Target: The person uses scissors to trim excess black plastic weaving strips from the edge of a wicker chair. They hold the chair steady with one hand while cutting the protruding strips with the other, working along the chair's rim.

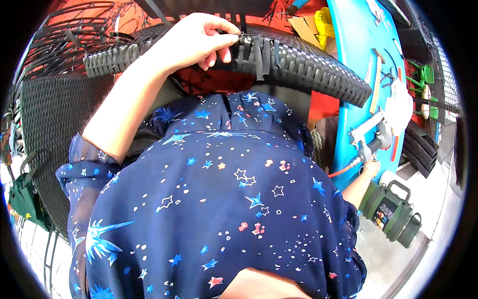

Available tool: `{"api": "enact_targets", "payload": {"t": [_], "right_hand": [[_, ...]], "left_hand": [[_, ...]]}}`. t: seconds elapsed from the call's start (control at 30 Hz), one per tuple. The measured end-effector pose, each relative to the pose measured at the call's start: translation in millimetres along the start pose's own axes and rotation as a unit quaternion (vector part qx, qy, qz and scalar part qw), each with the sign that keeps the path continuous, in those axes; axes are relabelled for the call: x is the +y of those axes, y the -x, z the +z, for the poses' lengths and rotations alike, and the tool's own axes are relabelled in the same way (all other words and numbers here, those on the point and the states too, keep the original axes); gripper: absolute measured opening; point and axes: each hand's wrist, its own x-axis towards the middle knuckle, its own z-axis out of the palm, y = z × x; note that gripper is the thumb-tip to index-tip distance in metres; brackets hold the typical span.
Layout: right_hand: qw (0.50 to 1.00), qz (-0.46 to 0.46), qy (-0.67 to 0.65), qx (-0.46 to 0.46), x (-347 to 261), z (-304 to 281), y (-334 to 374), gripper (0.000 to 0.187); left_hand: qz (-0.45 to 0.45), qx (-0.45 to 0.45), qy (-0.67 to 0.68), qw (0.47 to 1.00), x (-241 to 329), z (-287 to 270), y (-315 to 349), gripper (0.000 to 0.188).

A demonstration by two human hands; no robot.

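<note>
Black woven wicker is what everything hangs around here: a curved wicker armrest (298, 65) is seen arching across the top of the view, with loose flat strips sticking out of the weave near its middle. The left hand (191, 42) is laid over the top of that armrest, fingers curled together and clamped on it, with the fingertips (226, 37) pinched right where the loose strip ends (251, 57) poke out. More of the same weave, a flat wicker panel (55, 124), is seen below and to the left of the armrest.

The right hand (371, 167) is down low, well to the right of and below the armrest, mostly hidden by the dark blue star-print blouse (214, 199). It is wrapped around the grip of a metal staple gun (371, 134), with an orange air hose (343, 170) running off the bottom of it. How tight those fingers are can't really be told, only that they're closed around the handle.

A bright blue board (356, 60) is stood just behind the armrest's right end, and a dark green jug (393, 212) is lying on the floor below the gun.
</note>
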Motion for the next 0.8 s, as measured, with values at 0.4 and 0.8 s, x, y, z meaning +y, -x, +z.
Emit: {"api": "enact_targets", "payload": {"t": [0.4, 0.8], "right_hand": [[0.992, -0.106, 0.047, 0.049, 28, -5, 30, 0.067], [0.944, -0.007, -0.183, 0.275, -16, -79, 43, 0.058]], "left_hand": [[0.048, -0.020, 0.031, 0.998, -13, -2, -6, 0.024], [0.114, 0.063, 0.060, 0.990, -37, -7, 16, 0.031]]}}
